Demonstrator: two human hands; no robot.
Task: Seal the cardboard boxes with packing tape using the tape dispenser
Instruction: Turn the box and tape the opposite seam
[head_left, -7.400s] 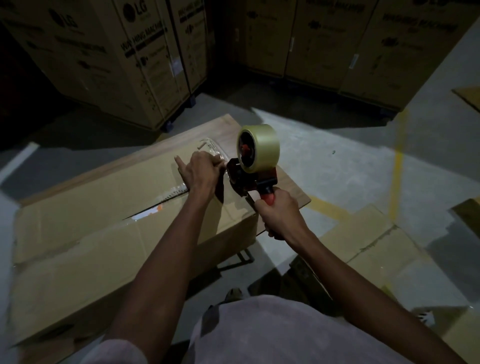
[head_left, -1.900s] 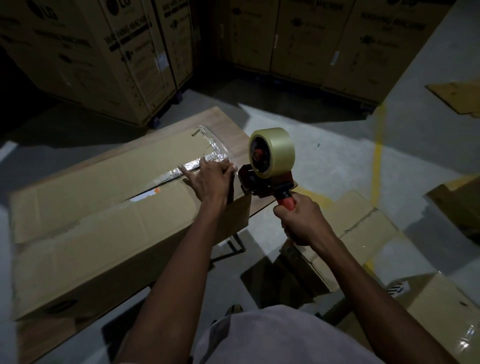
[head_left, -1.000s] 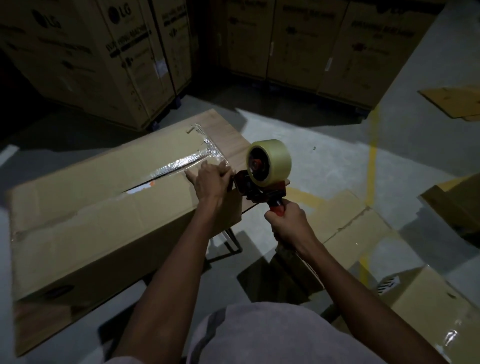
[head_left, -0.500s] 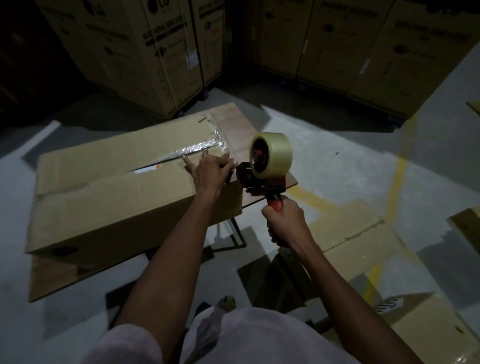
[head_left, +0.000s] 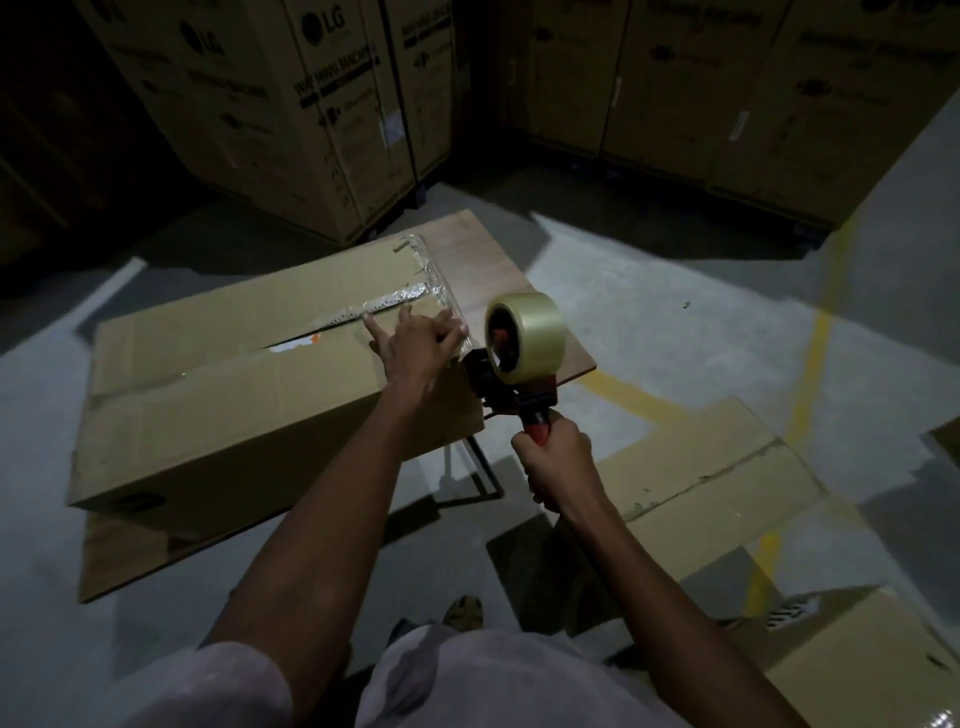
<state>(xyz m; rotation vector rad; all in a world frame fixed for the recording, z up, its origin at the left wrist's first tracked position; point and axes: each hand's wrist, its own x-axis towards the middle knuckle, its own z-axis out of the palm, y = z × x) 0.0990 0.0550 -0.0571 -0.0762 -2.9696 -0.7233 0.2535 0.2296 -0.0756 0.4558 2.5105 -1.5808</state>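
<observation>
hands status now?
Left hand: open, fingers pressing the box top.
Right hand: gripping the tape dispenser handle.

box (head_left: 249, 395): long brown cardboard, flat on board, top seam partly taped | dispenser (head_left: 511, 374): red, clear tape roll upright, at box's right end

Tall printed cartons (head_left: 322, 104) stacked behind; yellow floor line (head_left: 810, 374); wooden tabletop (head_left: 498, 260).
</observation>
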